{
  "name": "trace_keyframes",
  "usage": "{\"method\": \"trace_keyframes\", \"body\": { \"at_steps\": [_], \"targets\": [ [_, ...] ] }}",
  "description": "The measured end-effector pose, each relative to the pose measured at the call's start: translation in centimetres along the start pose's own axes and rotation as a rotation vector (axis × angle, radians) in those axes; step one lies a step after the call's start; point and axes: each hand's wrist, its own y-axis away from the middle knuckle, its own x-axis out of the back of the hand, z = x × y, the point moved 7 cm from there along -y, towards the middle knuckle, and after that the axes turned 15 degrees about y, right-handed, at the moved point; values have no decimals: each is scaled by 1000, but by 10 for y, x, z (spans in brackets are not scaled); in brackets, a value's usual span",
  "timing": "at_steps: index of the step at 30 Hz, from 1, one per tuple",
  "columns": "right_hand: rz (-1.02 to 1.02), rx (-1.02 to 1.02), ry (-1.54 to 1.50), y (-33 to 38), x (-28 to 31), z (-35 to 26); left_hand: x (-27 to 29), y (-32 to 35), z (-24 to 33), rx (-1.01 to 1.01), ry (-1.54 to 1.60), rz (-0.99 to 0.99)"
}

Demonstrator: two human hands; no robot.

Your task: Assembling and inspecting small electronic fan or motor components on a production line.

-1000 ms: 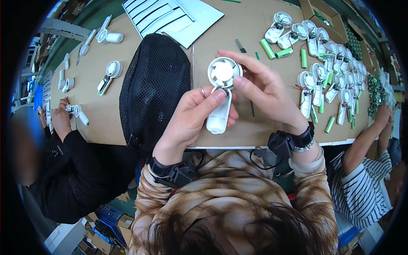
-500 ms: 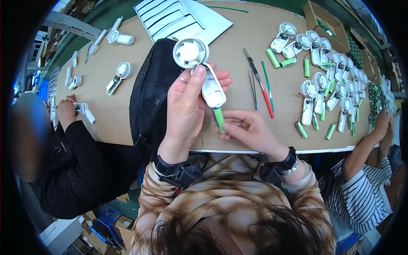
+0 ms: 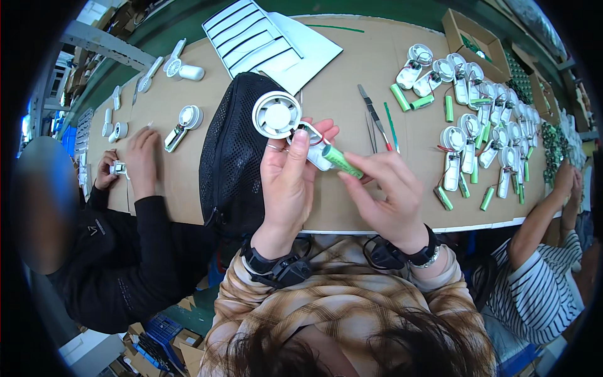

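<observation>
My left hand [image 3: 287, 173] holds a white handheld fan housing [image 3: 276, 115], its round fan head up and its hollow handle slanting down to the right. The thumb presses near the neck, where dark and red parts show. Between the fingertips of my right hand [image 3: 389, 195] is a green cylindrical battery [image 3: 342, 161], tilted, one end at the handle's opening. Wires by the battery are too small to trace. A black mesh pouch [image 3: 235, 144] lies just left of my left hand. Tweezers [image 3: 372, 132] and a red-handled knife-like tool [image 3: 375, 117] lie beyond my right hand.
Many similar fan units with green batteries [image 3: 452, 160] crowd the right side. A cardboard box [image 3: 477, 47] stands at the far right, white panels [image 3: 308, 47] at the back. A co-worker's hands [image 3: 141, 157] work at left; another person's hands [image 3: 565, 179] are at right.
The fan housing has turned and come down, its fan blades now facing up. My right hand has raised the battery from below the handle to its side. The left co-worker's hand has lifted.
</observation>
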Motion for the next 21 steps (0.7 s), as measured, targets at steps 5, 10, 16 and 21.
{"method": "trace_keyframes", "body": {
  "at_steps": [5,10,16,21],
  "targets": [
    [84,118,56,2,-5,-7,0,3,-4,58,43,12],
    [83,144,93,-3,-6,-13,-2,5,-11,143,199,-5],
    [59,100,116,-6,-10,-13,1,4,-15,145,212,7],
    [98,86,103,-6,-14,-10,3,4,-16,116,208,27]
  ]
}}
